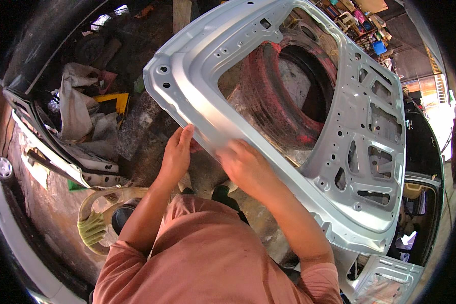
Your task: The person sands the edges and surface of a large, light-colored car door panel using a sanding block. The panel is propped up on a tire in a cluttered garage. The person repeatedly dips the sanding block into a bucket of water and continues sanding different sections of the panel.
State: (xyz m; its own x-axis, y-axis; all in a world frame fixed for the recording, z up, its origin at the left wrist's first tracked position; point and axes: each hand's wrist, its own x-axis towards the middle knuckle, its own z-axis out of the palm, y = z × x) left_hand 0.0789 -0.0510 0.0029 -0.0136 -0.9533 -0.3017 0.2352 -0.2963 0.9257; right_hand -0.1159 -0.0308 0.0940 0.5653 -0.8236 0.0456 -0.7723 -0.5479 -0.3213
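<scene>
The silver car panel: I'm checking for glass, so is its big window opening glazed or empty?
Empty, it seems: the tire shows plainly through the silver panel, with no pane or glare visible.

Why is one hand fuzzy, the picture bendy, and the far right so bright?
Head view: the right hand is blurred, probably from moving; the left hand is sharper. Head view: a fisheye lens bends straight edges toward the rim. Head view: strong light washes out the far-right background.
</scene>
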